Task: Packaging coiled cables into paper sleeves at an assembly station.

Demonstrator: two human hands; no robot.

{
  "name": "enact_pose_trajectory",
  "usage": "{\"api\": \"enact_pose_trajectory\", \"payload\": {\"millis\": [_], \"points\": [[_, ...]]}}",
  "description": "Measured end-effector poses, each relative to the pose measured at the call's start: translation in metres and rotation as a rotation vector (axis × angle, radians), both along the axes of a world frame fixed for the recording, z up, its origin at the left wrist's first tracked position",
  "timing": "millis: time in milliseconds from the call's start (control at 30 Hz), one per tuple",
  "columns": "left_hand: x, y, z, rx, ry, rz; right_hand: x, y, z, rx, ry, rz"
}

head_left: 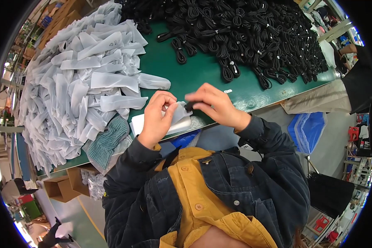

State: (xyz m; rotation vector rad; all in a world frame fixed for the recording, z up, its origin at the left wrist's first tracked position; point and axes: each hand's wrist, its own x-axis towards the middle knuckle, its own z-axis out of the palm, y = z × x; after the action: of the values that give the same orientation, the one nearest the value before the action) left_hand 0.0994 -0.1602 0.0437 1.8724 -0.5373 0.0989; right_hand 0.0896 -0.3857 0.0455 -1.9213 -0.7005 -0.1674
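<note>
Dark denim sleeves over a mustard shirt fill the foreground as you work at the near edge of the green bench (202, 78). Your left hand (156, 118) pinches a small white plastic bag (178, 113) by its mouth, fingers closed on the film; your right hand (213, 103) grips a coiled black cable (189, 106) and holds its end at the bag's opening. By all appearances you are mid-insertion; the next move calls for keeping the mouth spread while the coil slides fully inside. Empty bags (78, 82) are heaped along the bench's left side, bundled cables (252, 33) across its far edge. Most of the coil is hidden behind your fingers, and how far it has entered cannot be made out.
</note>
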Motion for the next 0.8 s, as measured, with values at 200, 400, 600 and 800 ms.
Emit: {"api": "enact_pose_trajectory", "payload": {"millis": [200, 400, 600, 800], "points": [[0.025, 0.012, 0.018, -0.154, 0.065, 0.002, 0.026, 0.03, 0.011, 0.232, 0.226, -0.081], [0.062, 0.048, 0.061, -0.479, 0.271, 0.049, 0.064, 0.039, 0.032, 0.059, -0.184, -0.053], [0.122, 0.141, 0.107, -0.44, -0.206, 0.54, 0.132, 0.024, -0.029, -0.492, -0.386, -0.303], [0.043, 0.071, 0.045, 0.184, -0.236, 0.305, 0.141, 0.014, -0.051, -0.689, -0.342, -0.329]]}}
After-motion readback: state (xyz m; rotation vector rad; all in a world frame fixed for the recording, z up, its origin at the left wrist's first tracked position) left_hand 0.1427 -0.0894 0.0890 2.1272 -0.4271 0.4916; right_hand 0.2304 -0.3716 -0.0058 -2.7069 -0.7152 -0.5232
